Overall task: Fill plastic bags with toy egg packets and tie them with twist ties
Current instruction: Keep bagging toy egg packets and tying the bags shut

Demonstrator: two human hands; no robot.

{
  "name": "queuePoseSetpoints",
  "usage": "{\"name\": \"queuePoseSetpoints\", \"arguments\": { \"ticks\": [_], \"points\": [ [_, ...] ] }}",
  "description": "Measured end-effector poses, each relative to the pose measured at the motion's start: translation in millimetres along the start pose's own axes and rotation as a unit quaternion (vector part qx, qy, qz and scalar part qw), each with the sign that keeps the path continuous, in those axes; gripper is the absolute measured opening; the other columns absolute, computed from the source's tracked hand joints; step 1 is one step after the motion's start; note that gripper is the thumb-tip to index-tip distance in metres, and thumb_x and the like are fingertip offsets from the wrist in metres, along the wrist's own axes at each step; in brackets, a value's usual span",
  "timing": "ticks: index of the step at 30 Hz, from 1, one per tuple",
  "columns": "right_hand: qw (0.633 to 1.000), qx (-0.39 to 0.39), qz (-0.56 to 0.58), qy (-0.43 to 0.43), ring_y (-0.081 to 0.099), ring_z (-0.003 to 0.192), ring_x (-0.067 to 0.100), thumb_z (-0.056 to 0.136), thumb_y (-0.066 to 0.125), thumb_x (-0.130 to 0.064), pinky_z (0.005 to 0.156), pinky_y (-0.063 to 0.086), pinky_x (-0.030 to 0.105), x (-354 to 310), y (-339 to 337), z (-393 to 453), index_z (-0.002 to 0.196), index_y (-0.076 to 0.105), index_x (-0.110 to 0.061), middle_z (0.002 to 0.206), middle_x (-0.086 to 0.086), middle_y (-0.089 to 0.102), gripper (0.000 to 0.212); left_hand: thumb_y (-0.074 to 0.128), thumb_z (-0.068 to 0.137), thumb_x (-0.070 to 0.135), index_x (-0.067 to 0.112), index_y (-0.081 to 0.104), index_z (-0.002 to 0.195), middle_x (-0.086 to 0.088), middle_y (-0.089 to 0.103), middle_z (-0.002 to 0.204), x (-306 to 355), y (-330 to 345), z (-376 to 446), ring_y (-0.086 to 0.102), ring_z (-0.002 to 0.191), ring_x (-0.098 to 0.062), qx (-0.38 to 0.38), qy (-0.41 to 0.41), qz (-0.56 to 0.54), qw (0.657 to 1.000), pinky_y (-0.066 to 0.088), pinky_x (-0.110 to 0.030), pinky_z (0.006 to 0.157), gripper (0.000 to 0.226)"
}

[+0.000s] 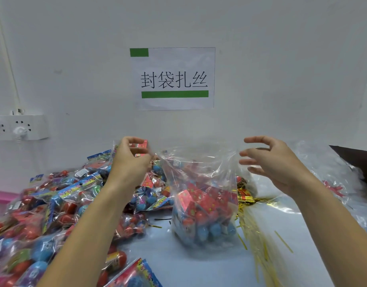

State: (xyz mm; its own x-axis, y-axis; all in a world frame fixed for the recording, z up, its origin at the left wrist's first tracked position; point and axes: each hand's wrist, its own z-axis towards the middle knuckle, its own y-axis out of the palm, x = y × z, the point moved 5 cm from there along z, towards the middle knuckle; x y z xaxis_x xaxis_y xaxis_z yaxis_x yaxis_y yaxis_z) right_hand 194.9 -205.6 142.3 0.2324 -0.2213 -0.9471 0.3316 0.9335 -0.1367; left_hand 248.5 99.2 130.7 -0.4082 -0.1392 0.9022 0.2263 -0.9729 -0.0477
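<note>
Clear plastic bag (pixel 203 193) stands upright on the counter (pixel 178 262), centre of view, its mouth open and its lower half filled with toy egg packets (pixel 201 206) showing red cards and blue eggs. Left hand (pixel 131 160) is raised at the bag's left upper edge, fingers curled around a red-topped packet (pixel 140 149) held above the pile; whether it also pinches the bag rim cannot be told. Right hand (pixel 269 160) hovers at the bag's right upper edge, fingers spread and relaxed, gripping nothing; contact with the plastic is unclear. Loose pile of packets (pixel 54 204) covers the counter to the left of the bag. Gold twist ties (pixel 257 230) lie scattered just right of the bag. More clear bags (pixel 331 175) lie at far right. Paper sign (pixel 174 78) and a power strip (pixel 21 127) are fixed to the white wall behind
</note>
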Motion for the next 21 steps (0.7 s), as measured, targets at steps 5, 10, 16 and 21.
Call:
{"name": "queuePoseSetpoints", "arguments": {
  "ticks": [5,10,16,21],
  "points": [
    [0.966,-0.148,-0.210,0.035,0.068,0.099,0.019,0.090,0.069,-0.004,0.079,0.058,0.032,17.1,-4.3,0.8,0.128,0.060,-0.025,0.114,0.003,0.067,0.044,0.078,0.084,0.022,0.028,0.042,0.141,0.009,0.057,0.136,-22.6,0.0,-7.5,0.057,0.118,-0.011,-0.288,-0.061,0.222,0.930,0.048,-0.037,0.103,0.067],
    [0.905,-0.290,-0.305,0.067,0.065,0.109,0.014,0.075,0.088,-0.027,0.094,0.057,0.034,34.5,18.0,-16.8,0.126,0.057,-0.041,0.122,-0.006,0.063,0.061,0.081,0.062,0.070,0.035,0.018,0.157,0.027,0.025,0.155,-39.8,31.3,-29.4,0.032,0.139,-0.002,-0.411,-0.029,0.324,0.852,0.027,-0.020,0.110,0.119],
    [0.922,-0.237,-0.303,-0.042,0.065,0.089,0.006,0.075,0.086,-0.040,0.082,0.050,0.026,31.1,41.6,-9.2,0.086,0.067,-0.049,0.094,-0.010,0.070,0.023,0.080,0.063,0.063,0.037,0.026,0.151,0.034,0.034,0.143,-41.8,70.0,-38.3,0.038,0.130,0.006,-0.356,0.032,0.198,0.913,0.031,-0.008,0.098,0.107],
    [0.930,-0.173,-0.306,-0.105,0.067,0.073,0.004,0.088,0.074,-0.032,0.079,0.056,0.033,25.8,48.8,-6.4,0.066,0.073,-0.045,0.078,-0.011,0.075,0.026,0.080,0.078,0.041,0.034,0.067,0.101,0.015,0.072,0.106,-46.7,74.6,-32.2,0.067,0.101,-0.002,-0.235,0.059,0.089,0.966,0.052,-0.023,0.086,0.027]
  ]
}}
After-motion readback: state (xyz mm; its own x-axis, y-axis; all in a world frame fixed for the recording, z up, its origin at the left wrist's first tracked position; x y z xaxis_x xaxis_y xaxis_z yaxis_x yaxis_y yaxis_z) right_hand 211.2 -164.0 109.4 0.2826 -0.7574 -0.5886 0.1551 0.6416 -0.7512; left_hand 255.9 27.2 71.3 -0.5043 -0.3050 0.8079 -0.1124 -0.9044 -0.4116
